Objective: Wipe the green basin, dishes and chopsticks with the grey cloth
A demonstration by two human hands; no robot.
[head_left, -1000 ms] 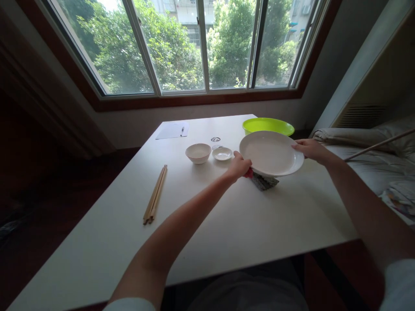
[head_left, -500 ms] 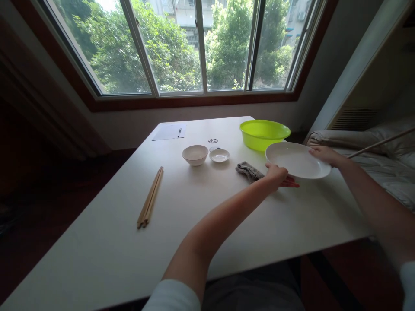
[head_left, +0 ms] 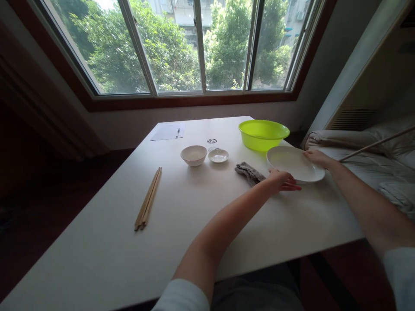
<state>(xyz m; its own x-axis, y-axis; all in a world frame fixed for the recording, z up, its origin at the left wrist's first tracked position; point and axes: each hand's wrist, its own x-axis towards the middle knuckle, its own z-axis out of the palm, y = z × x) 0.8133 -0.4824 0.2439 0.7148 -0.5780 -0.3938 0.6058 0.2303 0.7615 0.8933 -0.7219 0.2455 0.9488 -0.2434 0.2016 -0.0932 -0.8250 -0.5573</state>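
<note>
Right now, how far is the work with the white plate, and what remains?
Done: the white plate is low at the right of the table, beside the green basin; whether it fully rests, I cannot tell. In hand: left hand holds its near rim, right hand its far rim. Left: neither hand has let go; the grey cloth, bowl, small dish and chopsticks lie untouched.
</note>
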